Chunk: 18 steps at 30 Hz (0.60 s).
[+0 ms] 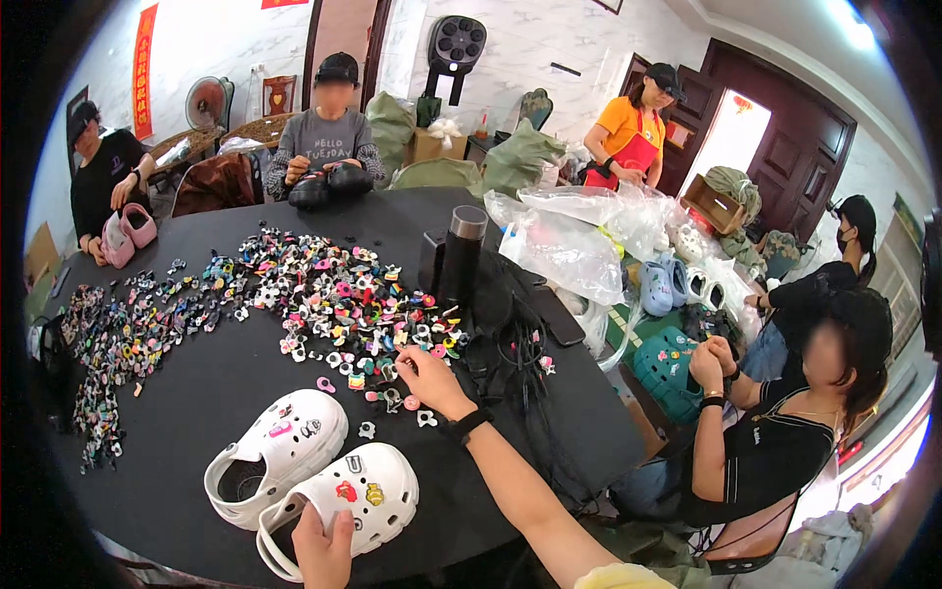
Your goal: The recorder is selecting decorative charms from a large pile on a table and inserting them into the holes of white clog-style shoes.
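Two white clogs [294,437] lie side by side on the black table at its near side. My left hand [322,550] grips the nearer clog [378,491] by its opening, thumb on top. Red, yellow and grey charms sit on that clog's upper; the other clog carries a pink charm and a dark-and-white one. My right hand [432,383], a black band on its wrist, reaches to the near edge of a wide pile of small colourful shoe charms [339,294]. Its fingers are curled together at the charms; what they pinch, if anything, is hidden.
A dark tumbler [461,255], a phone [559,316] and black cables [510,393] lie right of the charms. Co-workers sit around the table, one with a teal clog [667,373], others with black and pink clogs. Plastic bags [569,255] heap at the right.
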Tool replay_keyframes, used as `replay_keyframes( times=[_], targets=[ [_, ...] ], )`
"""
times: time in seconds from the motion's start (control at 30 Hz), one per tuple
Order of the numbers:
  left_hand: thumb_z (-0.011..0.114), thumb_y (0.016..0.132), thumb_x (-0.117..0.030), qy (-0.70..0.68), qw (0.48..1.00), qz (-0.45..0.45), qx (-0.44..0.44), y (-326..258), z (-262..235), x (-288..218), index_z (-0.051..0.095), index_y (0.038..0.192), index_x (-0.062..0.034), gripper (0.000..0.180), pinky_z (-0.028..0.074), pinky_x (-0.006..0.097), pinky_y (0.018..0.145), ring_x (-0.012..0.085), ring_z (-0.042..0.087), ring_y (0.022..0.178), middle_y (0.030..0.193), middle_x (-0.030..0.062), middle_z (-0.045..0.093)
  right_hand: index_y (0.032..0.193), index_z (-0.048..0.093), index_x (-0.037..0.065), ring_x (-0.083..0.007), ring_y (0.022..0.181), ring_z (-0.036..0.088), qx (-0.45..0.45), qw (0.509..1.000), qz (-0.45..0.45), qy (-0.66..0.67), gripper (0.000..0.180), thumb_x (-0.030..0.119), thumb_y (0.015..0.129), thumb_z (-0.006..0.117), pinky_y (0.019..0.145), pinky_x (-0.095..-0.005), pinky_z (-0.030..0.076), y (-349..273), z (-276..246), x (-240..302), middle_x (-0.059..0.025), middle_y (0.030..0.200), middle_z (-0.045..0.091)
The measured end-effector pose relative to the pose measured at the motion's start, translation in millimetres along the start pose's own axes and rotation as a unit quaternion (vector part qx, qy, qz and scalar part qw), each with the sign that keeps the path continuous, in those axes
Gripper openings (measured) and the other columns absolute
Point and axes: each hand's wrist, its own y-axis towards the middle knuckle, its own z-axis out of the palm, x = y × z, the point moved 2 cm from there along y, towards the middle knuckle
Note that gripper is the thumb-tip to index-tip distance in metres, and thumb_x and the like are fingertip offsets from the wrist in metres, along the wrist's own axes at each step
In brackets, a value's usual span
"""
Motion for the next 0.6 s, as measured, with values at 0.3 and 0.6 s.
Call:
replay_keyframes(
  times=[0.3,0.6],
  targets=[
    [0.058,0.084,-0.010,-0.027,0.995,0.057,-0.076,7.6,8.1,12.6,0.055,0.105,0.0066,0.027,0.045,0.028,0.075,0.0141,0.058,0.082,0.090,0.0126,0.065,0.087,0.064,0.002,-0.0275,0.077,0.061,-0.116,0.991,-0.055,0.037,0.016,0.017,0.082,0.060,0.069,-0.0345,0.047,5.1,-24.4,-11.8,-0.0135,0.084,0.064],
    [0.057,0.088,-0.011,-0.083,0.993,0.005,-0.079,5.2,8.1,13.8,0.056,0.107,0.0056,0.026,0.046,0.025,0.074,0.0094,0.056,0.081,0.093,0.0079,0.065,0.101,0.061,0.002,-0.0125,0.068,0.062,-0.080,0.986,0.068,0.128,0.019,0.014,0.090,0.051,0.064,-0.0267,0.048,6.5,-25.6,-22.3,-0.0074,0.082,0.065]
  ],
)
